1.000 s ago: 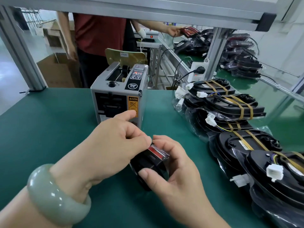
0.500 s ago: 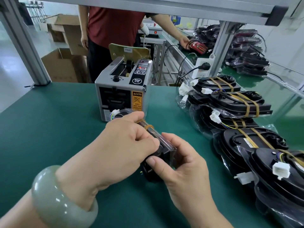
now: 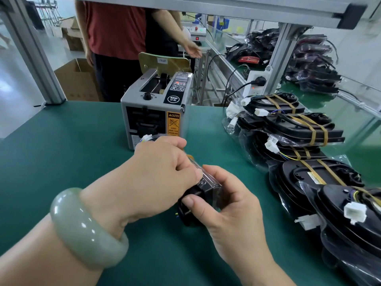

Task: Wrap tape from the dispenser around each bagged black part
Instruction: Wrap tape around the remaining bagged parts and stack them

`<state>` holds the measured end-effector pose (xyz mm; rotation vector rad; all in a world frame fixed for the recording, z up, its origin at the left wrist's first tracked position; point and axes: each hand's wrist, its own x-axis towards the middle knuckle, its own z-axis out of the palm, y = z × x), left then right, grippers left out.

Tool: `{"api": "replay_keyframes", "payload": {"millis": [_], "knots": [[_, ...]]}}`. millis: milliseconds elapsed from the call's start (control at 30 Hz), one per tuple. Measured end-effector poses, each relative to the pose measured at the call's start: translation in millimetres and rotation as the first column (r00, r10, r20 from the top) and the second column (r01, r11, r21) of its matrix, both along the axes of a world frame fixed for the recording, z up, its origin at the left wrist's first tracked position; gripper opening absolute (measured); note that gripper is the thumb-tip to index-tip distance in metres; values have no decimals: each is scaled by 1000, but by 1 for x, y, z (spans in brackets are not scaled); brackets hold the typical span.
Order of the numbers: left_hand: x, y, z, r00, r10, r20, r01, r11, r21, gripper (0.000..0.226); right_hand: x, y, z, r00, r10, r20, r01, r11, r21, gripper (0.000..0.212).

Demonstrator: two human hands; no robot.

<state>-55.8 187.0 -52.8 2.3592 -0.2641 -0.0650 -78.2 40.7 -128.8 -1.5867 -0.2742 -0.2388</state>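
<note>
The left hand [image 3: 156,176] and right hand [image 3: 226,207] both clasped the small clear-bagged black part [image 3: 199,194] between them, apparently bracing it so the amber tape strip [image 3: 189,156] seated tightly.

Your bench top [image 3: 61,141] is a dark green mat filling the lower frame. An aluminium post [image 3: 37,58] rises at the upper left, and an overhead aluminium beam [image 3: 206,7] runs along the top edge. A second post [image 3: 282,50] at the upper right carries a white socket box [image 3: 254,84]. Beyond the bench, at the left, a pale glossy floor [image 3: 10,89] reflects bright, even light, and an open cardboard box [image 3: 78,83] sits on it. A person in a red shirt [image 3: 117,27] stands at upper centre.
</note>
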Motion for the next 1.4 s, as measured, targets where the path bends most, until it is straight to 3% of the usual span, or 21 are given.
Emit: {"api": "replay_keyframes", "payload": {"millis": [167, 400, 567, 767, 933, 1033, 1100, 1167, 1233, 1300, 1400], "knots": [[-1, -3, 1, 1000, 4, 0, -4, 998, 58, 21, 0, 0, 1, 1000, 4, -7, -4, 1000, -21, 46], [1, -4, 1, 999, 16, -29, -13, 996, 85, 25, -1, -1, 1, 1000, -1, -14, 0, 1000, -27, 47], [-3, -7, 3, 1000, 25, 1, -25, 991, 132, 13, -2, -2, 3, 1000, -4, -28, 3, 999, -52, 43], [-3, -10, 4, 999, 18, 48, -24, 992, 120, 14, -2, 1, 5, 985, -2, -170, 27, 989, 148, 37], [-3, -9, 3, 994, 22, 108, -37, 989, 146, 17, 2, 10, 10, 965, -33, -260, 81, 981, 174, 25], [-3, -9, -1, 989, 59, 136, -73, 993, 97, 5, 5, 11, 9, 963, -42, -265, 98, 975, 199, 27], [-3, -6, -5, 981, 132, 143, -139, 989, 39, 24, 6, 12, 8, 968, -23, -252, 84, 969, 234, 28], [-1, -2, -7, 978, 173, 120, -173, 985, -8, 30, 6, 12, 6, 975, 29, -218, 34, 960, 279, 27], [0, -1, -8, 984, 145, 104, -143, 989, -29, 16, 5, 9, 3, 980, 85, -178, -27, 952, 304, 29], [1, -3, -10, 984, 132, 118, -129, 991, -40, 8, 3, 6, -1, 985, 100, -141, -69, 975, 209, 41], [5, -5, -14, 975, 169, 143, -161, 985, -63, 14, 2, 4, -6, 991, 46, -125, -55, 996, -65, 58]]}}
